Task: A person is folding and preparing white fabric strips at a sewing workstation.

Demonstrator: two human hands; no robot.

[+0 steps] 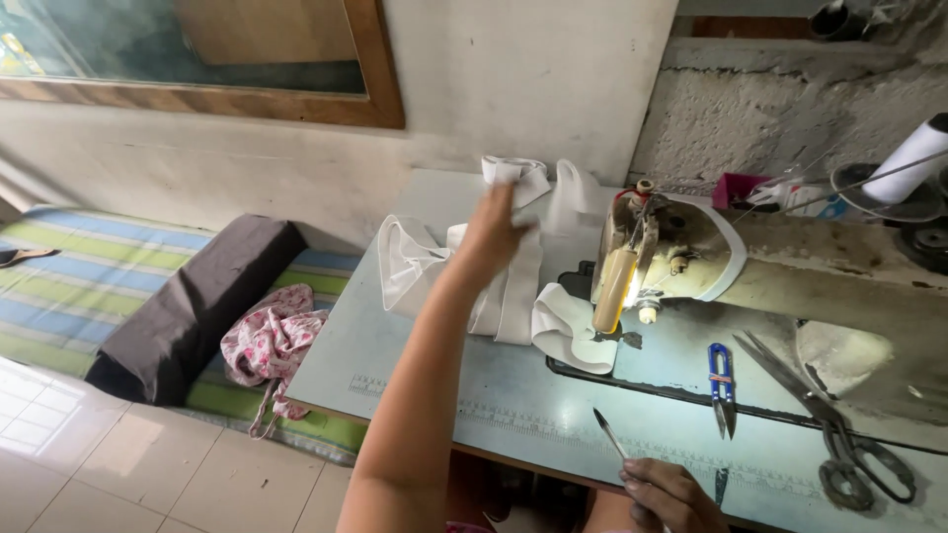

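Note:
My left hand point(491, 229) reaches far across the pale blue sewing table point(395, 355) and grips a loop of white elastic band point(513, 173), lifted above a pile of the same white bands point(509, 296). Near the table's front edge my right hand point(670, 495) holds a thin pointed metal tool point(610, 434), its tip aimed up and left. The worn cream sewing machine point(671, 252) stands to the right of the bands, with its lamp lit over the needle area.
Blue thread snips point(721, 380) and large scissors point(839, 434) lie on the table right of the needle. A white thread cone point(913, 158) stands at the far right. Left of the table, a striped mat point(89, 286) carries a dark cushion point(188, 306) and pink cloth point(269, 341).

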